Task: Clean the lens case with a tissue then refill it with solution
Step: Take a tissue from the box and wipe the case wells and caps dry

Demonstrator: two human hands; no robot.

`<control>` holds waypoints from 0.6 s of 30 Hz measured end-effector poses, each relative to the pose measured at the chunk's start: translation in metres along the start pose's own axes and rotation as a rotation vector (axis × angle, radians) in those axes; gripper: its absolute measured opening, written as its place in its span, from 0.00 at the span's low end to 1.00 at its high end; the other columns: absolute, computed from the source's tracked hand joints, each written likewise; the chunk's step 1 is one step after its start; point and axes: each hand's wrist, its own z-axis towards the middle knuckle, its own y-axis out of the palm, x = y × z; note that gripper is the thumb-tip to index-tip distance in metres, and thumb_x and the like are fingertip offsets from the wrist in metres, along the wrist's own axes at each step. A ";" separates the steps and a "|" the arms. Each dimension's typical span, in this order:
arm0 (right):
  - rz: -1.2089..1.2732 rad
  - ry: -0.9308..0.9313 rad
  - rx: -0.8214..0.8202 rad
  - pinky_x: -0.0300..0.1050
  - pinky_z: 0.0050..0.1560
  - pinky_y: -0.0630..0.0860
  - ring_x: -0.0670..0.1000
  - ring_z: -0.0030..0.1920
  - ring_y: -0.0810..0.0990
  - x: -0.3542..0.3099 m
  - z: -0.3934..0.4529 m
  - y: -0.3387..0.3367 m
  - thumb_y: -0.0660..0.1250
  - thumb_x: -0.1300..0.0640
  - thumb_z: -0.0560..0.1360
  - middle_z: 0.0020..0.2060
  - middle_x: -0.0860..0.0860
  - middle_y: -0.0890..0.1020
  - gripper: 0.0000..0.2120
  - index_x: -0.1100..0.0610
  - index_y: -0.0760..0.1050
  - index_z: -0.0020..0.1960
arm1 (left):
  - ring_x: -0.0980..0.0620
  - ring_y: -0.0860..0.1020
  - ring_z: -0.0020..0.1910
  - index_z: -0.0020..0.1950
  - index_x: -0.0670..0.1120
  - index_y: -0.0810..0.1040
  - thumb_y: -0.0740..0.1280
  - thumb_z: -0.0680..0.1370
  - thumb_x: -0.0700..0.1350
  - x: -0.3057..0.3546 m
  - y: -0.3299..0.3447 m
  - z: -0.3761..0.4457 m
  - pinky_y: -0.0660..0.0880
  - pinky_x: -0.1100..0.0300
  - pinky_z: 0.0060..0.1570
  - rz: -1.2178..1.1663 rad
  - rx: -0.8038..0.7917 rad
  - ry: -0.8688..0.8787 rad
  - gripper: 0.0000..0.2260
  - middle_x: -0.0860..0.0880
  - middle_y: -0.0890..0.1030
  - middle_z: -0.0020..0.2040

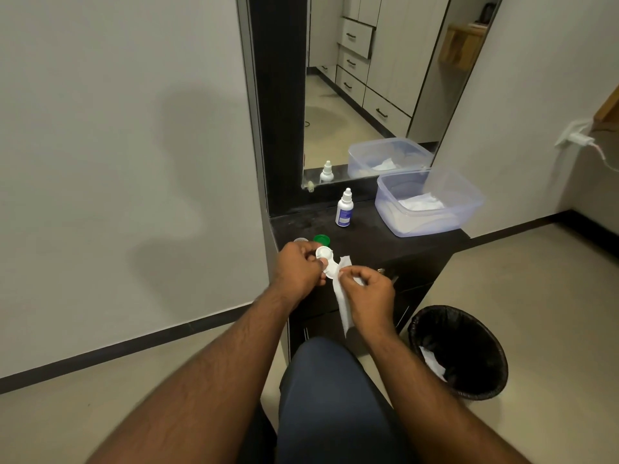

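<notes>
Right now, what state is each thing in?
Case: caps off, held in left hand.
Tissue: pinched in right hand, hanging down, touching case.
Green cap: off, on counter.
Bottle: upright, capped.
Tub: lidless, tissues inside.
Bin: lined, used tissue inside.

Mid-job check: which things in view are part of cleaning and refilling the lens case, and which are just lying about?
For the job:
- lens case, held by the left hand
- tissue, pinched by the right hand
- solution bottle
- green cap
- tissue tub

Just lying about:
- bin
- mirror
- wall charger
</notes>
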 end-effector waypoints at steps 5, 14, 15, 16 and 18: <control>-0.007 -0.019 0.006 0.34 0.46 0.74 0.42 0.43 0.79 -0.005 -0.002 0.001 0.69 0.60 0.72 0.41 0.47 0.83 0.05 0.59 0.83 0.47 | 0.52 0.83 0.37 0.64 0.43 0.77 0.69 0.76 0.37 0.000 -0.001 0.000 0.82 0.58 0.41 -0.020 -0.021 0.000 0.16 0.45 0.82 0.50; -0.126 -0.163 -0.052 0.26 0.45 0.70 0.41 0.44 0.77 -0.004 -0.004 0.003 0.69 0.59 0.73 0.45 0.45 0.80 0.06 0.58 0.82 0.49 | 0.52 0.83 0.36 0.63 0.43 0.78 0.69 0.76 0.36 0.001 -0.004 0.000 0.80 0.64 0.35 -0.048 -0.031 -0.023 0.15 0.46 0.82 0.49; -0.148 -0.189 -0.060 0.25 0.44 0.70 0.40 0.44 0.76 -0.005 -0.004 0.001 0.69 0.59 0.73 0.45 0.45 0.79 0.06 0.58 0.82 0.49 | 0.52 0.83 0.36 0.63 0.42 0.78 0.69 0.76 0.35 0.001 -0.004 0.001 0.80 0.64 0.35 -0.054 -0.041 -0.025 0.16 0.45 0.82 0.48; -0.157 -0.201 -0.053 0.26 0.44 0.71 0.40 0.44 0.76 -0.006 -0.002 0.000 0.69 0.60 0.73 0.45 0.46 0.79 0.05 0.58 0.82 0.48 | 0.52 0.83 0.35 0.63 0.42 0.77 0.69 0.75 0.35 0.002 -0.005 0.001 0.81 0.63 0.35 -0.057 -0.054 -0.025 0.16 0.45 0.82 0.47; -0.155 -0.233 -0.043 0.27 0.45 0.72 0.42 0.44 0.77 -0.008 0.000 -0.002 0.69 0.61 0.73 0.45 0.49 0.80 0.05 0.58 0.82 0.47 | 0.52 0.81 0.33 0.63 0.41 0.77 0.69 0.75 0.33 0.004 -0.008 0.001 0.81 0.63 0.33 -0.070 -0.080 -0.036 0.17 0.43 0.82 0.47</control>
